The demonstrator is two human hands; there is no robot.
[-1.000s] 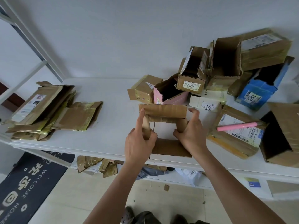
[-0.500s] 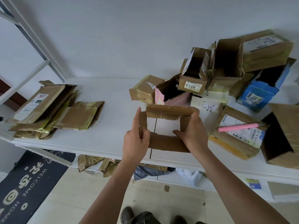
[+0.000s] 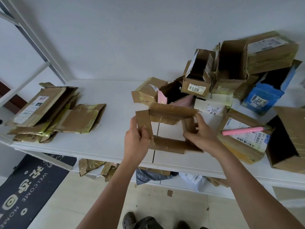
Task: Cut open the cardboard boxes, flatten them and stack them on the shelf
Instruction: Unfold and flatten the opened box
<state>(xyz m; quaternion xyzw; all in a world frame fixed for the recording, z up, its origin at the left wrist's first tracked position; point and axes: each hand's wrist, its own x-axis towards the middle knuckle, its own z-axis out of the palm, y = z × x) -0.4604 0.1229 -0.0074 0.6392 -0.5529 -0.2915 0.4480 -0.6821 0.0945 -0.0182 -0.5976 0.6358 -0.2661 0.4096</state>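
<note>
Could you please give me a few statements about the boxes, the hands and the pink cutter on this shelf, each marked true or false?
1. Both hands grip one opened box. True.
2. The right hand holds the pink cutter. False: it lies on a labelled box.
3. The flattened stack lies left of the hands. True.
4. The blue box is labelled 8813. False: 2782.
5. The left hand rests flat on the shelf. False: it grips the box.
</note>
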